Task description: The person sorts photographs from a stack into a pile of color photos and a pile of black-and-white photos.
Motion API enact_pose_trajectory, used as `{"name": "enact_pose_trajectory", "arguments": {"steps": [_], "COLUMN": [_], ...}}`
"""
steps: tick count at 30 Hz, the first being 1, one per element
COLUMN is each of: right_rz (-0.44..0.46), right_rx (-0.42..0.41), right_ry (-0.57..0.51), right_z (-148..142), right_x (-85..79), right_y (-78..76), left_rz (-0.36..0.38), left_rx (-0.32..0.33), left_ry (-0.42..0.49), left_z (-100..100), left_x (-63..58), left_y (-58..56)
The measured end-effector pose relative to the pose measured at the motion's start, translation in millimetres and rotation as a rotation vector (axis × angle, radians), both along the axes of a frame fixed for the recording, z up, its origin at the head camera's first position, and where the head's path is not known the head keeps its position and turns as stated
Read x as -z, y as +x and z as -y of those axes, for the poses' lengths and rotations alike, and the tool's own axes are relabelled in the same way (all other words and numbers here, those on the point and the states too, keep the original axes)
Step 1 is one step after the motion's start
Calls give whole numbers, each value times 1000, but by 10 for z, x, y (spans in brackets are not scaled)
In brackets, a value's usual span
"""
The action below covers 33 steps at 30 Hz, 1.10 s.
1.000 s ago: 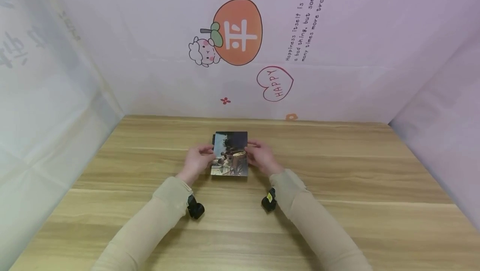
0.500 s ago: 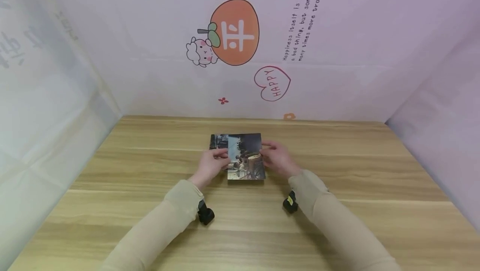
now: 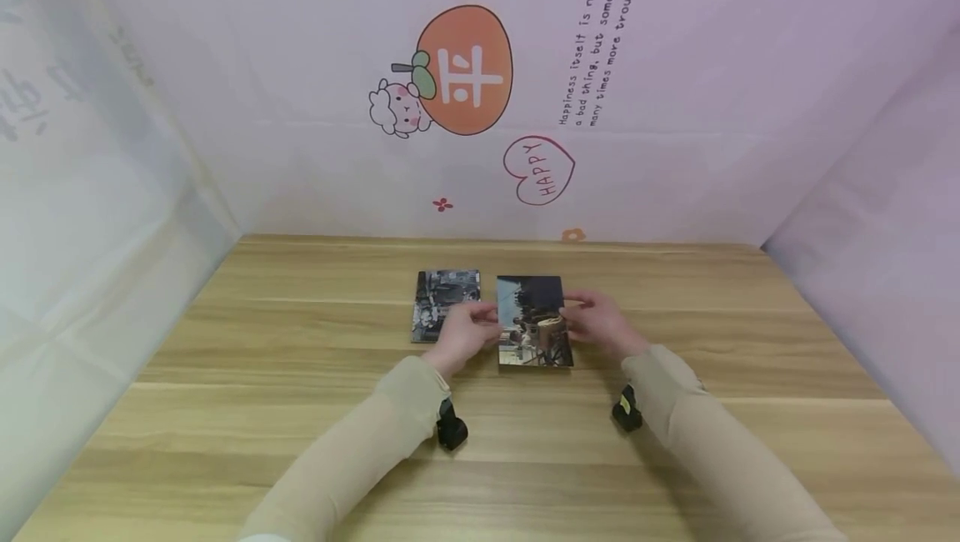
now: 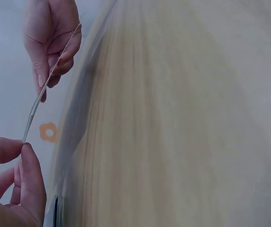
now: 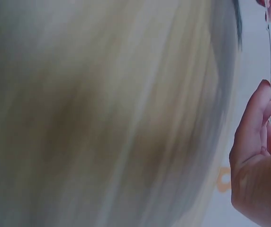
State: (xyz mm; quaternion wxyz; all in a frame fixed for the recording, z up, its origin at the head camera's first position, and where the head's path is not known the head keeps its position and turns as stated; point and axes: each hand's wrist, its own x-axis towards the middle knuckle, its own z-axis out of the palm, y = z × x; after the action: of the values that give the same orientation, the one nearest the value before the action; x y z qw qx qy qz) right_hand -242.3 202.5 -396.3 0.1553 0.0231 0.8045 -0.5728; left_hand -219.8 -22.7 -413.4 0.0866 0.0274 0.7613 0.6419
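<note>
A picture card (image 3: 531,321) with a coloured scene is held up between both hands above the table. My left hand (image 3: 463,333) pinches its left edge between thumb and fingers, and my right hand (image 3: 602,323) pinches its right edge. Seen edge-on in the left wrist view, the card (image 4: 31,115) is thin and slightly bent, with the left hand (image 4: 17,182) at its near end. The right wrist view shows the right hand (image 5: 256,156) gripping it too. Left of the held card, a stack of dark picture cards (image 3: 438,292) lies on the table, partly behind my left hand.
The wood-grain table (image 3: 525,467) stretches around both arms. A printed cloth (image 3: 660,183) hangs as a wall at the back, with more cloth at both sides. A small black camera sits on each wrist.
Both hands have carried the picture card to the right, off the stack. The dark cards beneath, almost wholly covered a second ago, now show on the table at left.
</note>
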Motion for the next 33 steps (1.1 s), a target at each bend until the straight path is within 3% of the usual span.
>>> {"name": "enact_pose_trajectory", "arguments": {"steps": [9, 17, 33], "right_rz": [14, 23, -51], "right_rx": [0, -48, -62], "right_ry": [52, 154, 312], "right_z": [-202, -261, -267], "right_x": [48, 28, 94], "right_y": [-65, -95, -103], "left_rz": [35, 43, 9], "left_rx": [72, 111, 83], "left_ry": [3, -17, -268], "left_z": [-195, -256, -340], "left_x": [56, 65, 20], "left_y": [-119, -143, -166]}}
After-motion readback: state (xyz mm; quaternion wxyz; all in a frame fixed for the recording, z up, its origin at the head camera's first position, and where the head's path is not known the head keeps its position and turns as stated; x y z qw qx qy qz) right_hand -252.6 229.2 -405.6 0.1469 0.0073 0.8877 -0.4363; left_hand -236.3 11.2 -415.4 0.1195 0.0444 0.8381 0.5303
